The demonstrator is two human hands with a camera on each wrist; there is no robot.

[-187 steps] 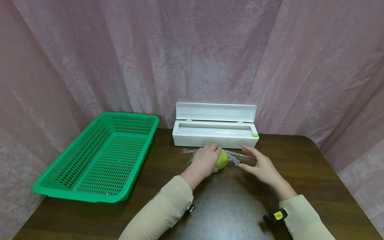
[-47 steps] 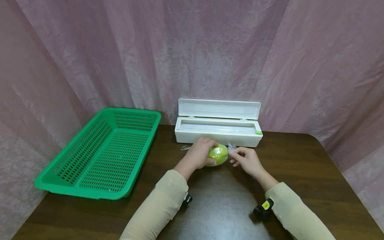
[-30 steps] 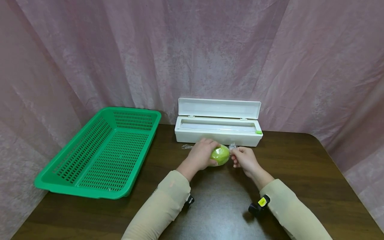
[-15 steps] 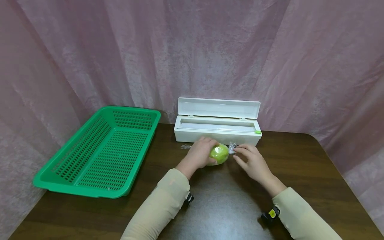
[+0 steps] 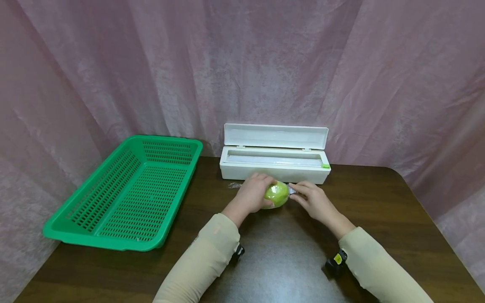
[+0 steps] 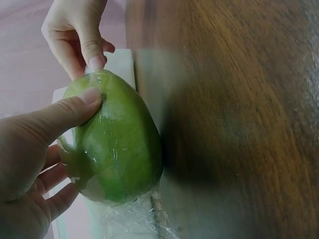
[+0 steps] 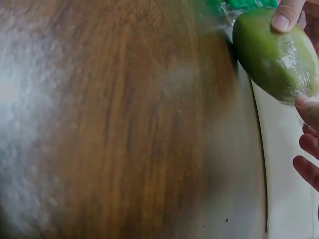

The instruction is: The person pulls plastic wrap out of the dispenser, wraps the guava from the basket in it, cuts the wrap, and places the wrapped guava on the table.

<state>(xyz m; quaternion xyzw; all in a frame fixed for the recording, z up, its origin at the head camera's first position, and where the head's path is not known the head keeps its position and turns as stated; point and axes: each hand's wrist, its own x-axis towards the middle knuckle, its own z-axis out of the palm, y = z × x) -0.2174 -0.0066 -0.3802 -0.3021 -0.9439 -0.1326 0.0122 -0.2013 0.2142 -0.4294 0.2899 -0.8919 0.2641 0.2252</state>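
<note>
A green mango point(image 5: 276, 194) wrapped in clear cling film lies in front of the white box, glossy where the film is stretched over it. My left hand point(image 5: 251, 194) grips the mango from the left, its thumb point(image 6: 75, 112) across the near side in the left wrist view. At the mango's right end, my right hand point(image 5: 317, 204) pinches the gathered tail of cling film point(image 5: 291, 190) between thumb and fingers. The other loose tail point(image 6: 137, 216) sticks out crumpled past the opposite end, partly behind my left hand in the head view.
Right behind the hands stands a white cling film dispenser point(image 5: 273, 172) with its lid point(image 5: 275, 136) raised and a roll inside. A green slotted basket point(image 5: 102, 243) sits at the left on the dark wooden table point(image 5: 379, 202). A pink curtain point(image 5: 242, 63) hangs behind.
Earlier the right hand was apart from the mango, then pinched and twisted the right film tail, loosened, and now pinches it again close to the fruit. The left hand keeps its grip.
</note>
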